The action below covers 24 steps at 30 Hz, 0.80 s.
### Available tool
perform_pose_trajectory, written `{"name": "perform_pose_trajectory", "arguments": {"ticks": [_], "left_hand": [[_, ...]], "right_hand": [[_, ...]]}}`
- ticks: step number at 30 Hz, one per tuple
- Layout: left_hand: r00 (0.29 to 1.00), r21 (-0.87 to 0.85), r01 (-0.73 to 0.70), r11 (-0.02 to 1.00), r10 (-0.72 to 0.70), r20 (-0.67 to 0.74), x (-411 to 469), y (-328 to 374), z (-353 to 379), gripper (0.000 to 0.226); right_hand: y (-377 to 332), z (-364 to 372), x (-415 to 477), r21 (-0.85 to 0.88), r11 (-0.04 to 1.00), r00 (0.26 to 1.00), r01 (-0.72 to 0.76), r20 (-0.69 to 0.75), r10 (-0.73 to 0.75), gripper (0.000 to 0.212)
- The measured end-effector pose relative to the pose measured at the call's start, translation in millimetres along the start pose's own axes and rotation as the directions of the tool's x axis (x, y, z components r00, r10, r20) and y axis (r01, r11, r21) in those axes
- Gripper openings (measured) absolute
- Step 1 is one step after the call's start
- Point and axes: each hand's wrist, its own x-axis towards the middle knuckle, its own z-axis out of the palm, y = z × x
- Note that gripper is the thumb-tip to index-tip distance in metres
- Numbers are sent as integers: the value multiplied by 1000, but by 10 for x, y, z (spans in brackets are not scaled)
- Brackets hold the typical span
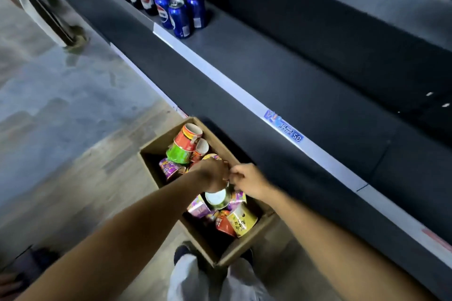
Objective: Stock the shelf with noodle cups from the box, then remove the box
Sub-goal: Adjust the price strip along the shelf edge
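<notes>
A dark shelf (281, 85) runs above the floor, carrying only blue cans (181, 11) at its far end. Below it an open cardboard box (247, 247) holds jumbled noodle cups (241, 221). Both the left hand (211, 175) and right hand (249, 179) reach into it, fingers curled together on one cup (217, 199).

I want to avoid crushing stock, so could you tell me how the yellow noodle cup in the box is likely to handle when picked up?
The yellow noodle cup looks like thin paper, so probably light and easily dented. It lies tilted against other cups in the cardboard box, so neighbours may shift. Its round, tapered shape may roll if laid sideways.
</notes>
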Motion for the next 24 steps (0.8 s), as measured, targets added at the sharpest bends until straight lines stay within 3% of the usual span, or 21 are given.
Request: {"name": "perform_pose_trajectory", "arguments": {"ticks": [3,8,11,14,17,22,24], "left_hand": [[997,-49,-10,999,14,82,283,-163,315,37],[988,-145,21,989,1,155,855,-384,899,41],[984,-226,68,972,-28,177,1180,-561,1317,46],[973,-273,130,953,-69,220,1553,-807,1822,49],[963,-313,195,929,-121,241,1948,-1082,2332,43],[970,-355,211,911,-149,195,2576,-1463,3006,52],[968,-364,228,903,-168,188,2799,-1541,3208,54]], "right_hand": [[271,263,180,111,989,995,-96,21,94,13],[778,733,605,269,925,960,-267,-8,279,35],[1096,1055,841,329,874,925,-358,0,379,13],[1505,1399,1138,371,835,900,-406,6,435,28],[1844,1714,1459,446,761,859,-471,38,510,17],[2470,2207,2005,541,624,760,-564,45,648,65],[2617,2344,2213,588,553,719,-590,71,691,69]]}}
